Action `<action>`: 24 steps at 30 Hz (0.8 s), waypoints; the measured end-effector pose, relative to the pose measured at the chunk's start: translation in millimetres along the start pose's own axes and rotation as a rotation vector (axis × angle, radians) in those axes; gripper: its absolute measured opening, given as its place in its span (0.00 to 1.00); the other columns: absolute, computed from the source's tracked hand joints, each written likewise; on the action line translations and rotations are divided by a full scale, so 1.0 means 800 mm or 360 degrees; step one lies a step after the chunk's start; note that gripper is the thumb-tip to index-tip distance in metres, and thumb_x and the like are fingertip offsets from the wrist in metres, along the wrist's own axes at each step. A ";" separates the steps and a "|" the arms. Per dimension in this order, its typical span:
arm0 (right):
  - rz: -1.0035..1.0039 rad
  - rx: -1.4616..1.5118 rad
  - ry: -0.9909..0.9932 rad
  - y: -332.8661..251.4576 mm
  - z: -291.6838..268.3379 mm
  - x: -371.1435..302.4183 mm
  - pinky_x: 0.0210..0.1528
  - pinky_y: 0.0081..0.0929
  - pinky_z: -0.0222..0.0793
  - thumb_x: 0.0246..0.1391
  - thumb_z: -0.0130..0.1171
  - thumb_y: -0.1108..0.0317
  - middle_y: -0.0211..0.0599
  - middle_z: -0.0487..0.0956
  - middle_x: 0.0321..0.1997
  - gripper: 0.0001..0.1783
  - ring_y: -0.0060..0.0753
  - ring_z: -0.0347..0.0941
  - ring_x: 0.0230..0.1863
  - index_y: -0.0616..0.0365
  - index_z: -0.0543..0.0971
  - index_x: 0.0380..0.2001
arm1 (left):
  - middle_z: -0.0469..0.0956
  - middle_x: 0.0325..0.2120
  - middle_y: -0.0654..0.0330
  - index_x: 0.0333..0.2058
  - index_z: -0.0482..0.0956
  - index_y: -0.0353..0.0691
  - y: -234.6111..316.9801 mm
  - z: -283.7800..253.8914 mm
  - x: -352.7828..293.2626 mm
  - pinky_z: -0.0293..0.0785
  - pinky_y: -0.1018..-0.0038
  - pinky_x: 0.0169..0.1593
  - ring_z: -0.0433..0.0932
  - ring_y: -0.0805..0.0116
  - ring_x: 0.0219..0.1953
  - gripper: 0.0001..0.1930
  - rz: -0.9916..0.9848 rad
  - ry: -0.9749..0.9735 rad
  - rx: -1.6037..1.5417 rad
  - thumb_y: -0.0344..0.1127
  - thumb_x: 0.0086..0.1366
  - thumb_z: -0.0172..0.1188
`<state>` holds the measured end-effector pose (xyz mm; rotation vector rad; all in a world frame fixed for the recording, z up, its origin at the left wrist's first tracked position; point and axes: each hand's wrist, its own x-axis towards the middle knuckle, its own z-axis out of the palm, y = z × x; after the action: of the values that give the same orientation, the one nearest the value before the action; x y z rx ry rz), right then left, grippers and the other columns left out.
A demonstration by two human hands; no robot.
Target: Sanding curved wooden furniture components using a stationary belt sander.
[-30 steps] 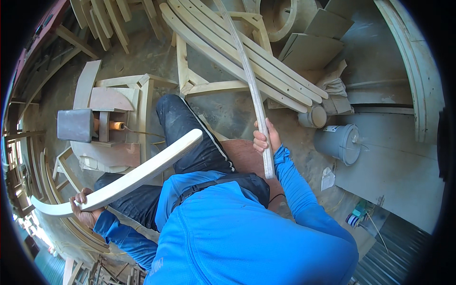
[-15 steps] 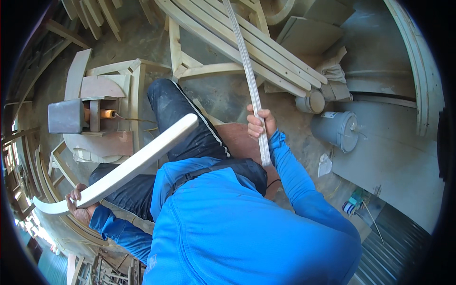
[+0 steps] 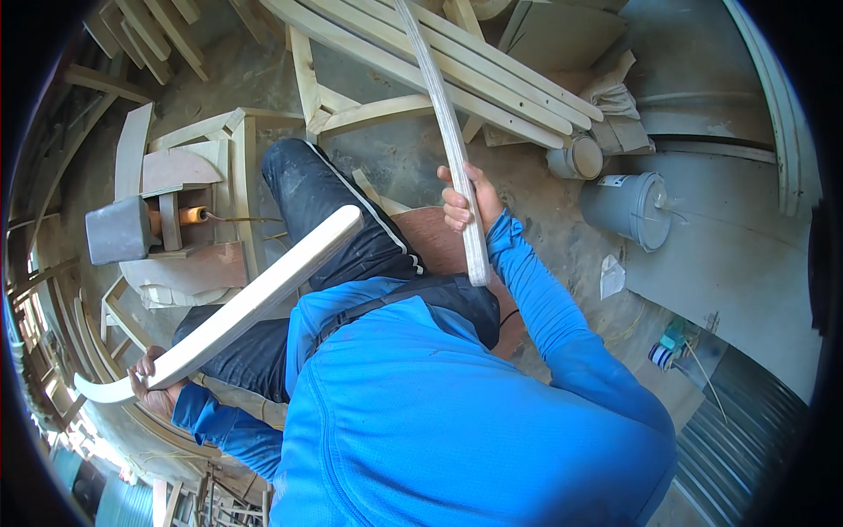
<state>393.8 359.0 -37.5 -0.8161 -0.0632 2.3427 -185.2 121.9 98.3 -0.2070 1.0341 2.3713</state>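
Dusty brown-grey concrete floor point(image 3: 551, 230) lies open between the right hand point(image 3: 486, 198) and the grey plastic bucket point(image 3: 615, 209). That hand grips a long, straight-edged pale wooden strip point(image 3: 443, 114), crossing above curved pale wooden rails point(image 3: 527, 102); the left hand point(image 3: 154, 391) holds a smooth, white-edged curved wooden piece point(image 3: 255, 303).

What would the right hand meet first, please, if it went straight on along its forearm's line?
Probably the pale, straight wooden frame rail near the long, curved, pale wooden slats; depth is unclear, so the right hand might pass above it.
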 end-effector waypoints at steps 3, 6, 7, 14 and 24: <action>-0.0056 -0.0175 0.0118 0.008 0.005 0.002 0.19 0.31 0.70 0.70 0.50 0.41 0.28 0.69 0.18 0.25 0.26 0.69 0.15 0.52 0.73 0.53 | 0.64 0.20 0.64 0.32 0.72 0.42 0.007 -0.008 0.008 0.74 0.62 0.43 0.66 0.69 0.21 0.11 -0.0116 -0.0060 -0.0053 0.25 0.60 0.68; -0.0058 -0.0228 0.0112 0.012 0.000 0.007 0.23 0.34 0.72 0.70 0.52 0.44 0.30 0.71 0.20 0.23 0.28 0.70 0.18 0.50 0.73 0.52 | 0.64 0.20 0.64 0.31 0.72 0.42 0.004 -0.002 0.003 0.74 0.62 0.43 0.66 0.69 0.21 0.11 -0.0121 -0.0032 -0.0054 0.25 0.60 0.68; -0.0067 -0.0254 0.0138 0.013 0.000 0.007 0.24 0.34 0.72 0.70 0.52 0.44 0.30 0.72 0.21 0.22 0.29 0.71 0.18 0.50 0.73 0.52 | 0.64 0.20 0.64 0.31 0.72 0.42 0.002 0.001 0.001 0.74 0.62 0.43 0.66 0.69 0.21 0.11 -0.0120 -0.0031 -0.0052 0.25 0.60 0.68; -0.0069 -0.0254 0.0197 0.012 0.004 0.009 0.27 0.35 0.74 0.67 0.59 0.51 0.31 0.74 0.24 0.20 0.29 0.73 0.22 0.51 0.72 0.52 | 0.64 0.20 0.63 0.30 0.71 0.40 0.001 -0.008 0.003 0.74 0.61 0.45 0.65 0.69 0.22 0.10 -0.0062 -0.0051 0.0062 0.26 0.62 0.67; -0.1040 -0.2180 0.0848 -0.036 -0.029 -0.020 0.31 0.33 0.78 0.55 0.68 0.67 0.41 0.81 0.32 0.19 0.34 0.81 0.29 0.62 0.74 0.47 | 0.65 0.21 0.63 0.31 0.69 0.42 -0.011 -0.003 -0.014 0.78 0.59 0.45 0.66 0.69 0.20 0.11 0.0054 0.0054 -0.0056 0.30 0.68 0.64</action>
<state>432.8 368.7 -40.6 -1.6465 -1.5344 1.1562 -171.2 120.5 94.9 -0.2452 1.0195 2.4261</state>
